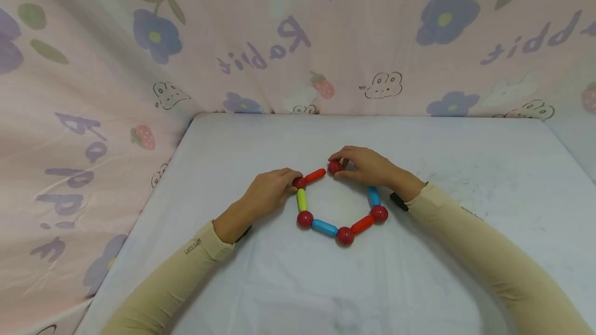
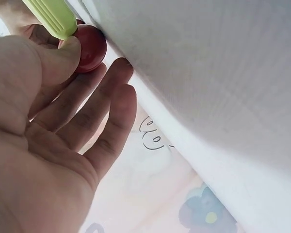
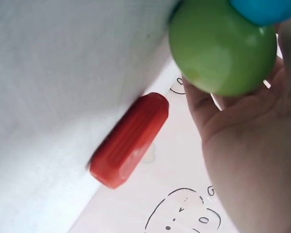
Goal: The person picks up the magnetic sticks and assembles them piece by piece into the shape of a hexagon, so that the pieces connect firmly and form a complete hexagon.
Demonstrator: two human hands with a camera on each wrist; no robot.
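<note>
Rods and balls form a ring on the white table. My left hand [image 1: 270, 190] pinches a red ball [image 1: 299, 183] between thumb and fingers; a yellow-green rod [image 1: 302, 200] and a red rod [image 1: 315, 175] meet it. With thumb and fingertips, my right hand [image 1: 368, 165] holds another red ball [image 1: 334, 168], a small gap from that rod's end. In the right wrist view, a green ball [image 3: 223, 48] with a blue rod [image 3: 266, 8] sits by the palm; the head view hides this ball. A red rod [image 3: 131, 141] lies apart from it there.
The ring's near side has red balls [image 1: 345, 236], a blue rod [image 1: 325, 228] and another red rod [image 1: 362, 225]. A blue rod [image 1: 374, 197] runs from the right-hand ball [image 1: 379, 214] under my right hand. A printed curtain [image 1: 298, 40] rises behind the table [image 1: 261, 283].
</note>
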